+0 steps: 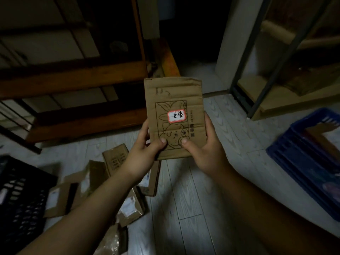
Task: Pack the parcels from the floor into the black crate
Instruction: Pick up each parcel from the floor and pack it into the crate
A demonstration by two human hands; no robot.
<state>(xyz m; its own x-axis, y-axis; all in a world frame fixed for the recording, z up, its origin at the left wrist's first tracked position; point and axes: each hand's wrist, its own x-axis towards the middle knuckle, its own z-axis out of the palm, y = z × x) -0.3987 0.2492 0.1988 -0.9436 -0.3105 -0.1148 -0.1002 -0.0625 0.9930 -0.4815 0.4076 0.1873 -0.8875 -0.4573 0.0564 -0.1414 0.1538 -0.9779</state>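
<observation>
Maybe-flat parcel point(173, 97) between left hand point(144, 153), right hand point(206, 150)

Floor point(184, 199): parcels point(116, 159), black crate point(20, 199), blue crate point(303, 172)

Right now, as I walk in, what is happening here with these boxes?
A person holds a flat cardboard parcel up with both hands: the left hand grips its lower left side, the right hand its lower right. Other parcels lie on the floor below. The black crate stands at the left, a blue crate at the right; the held parcel is in neither.
</observation>
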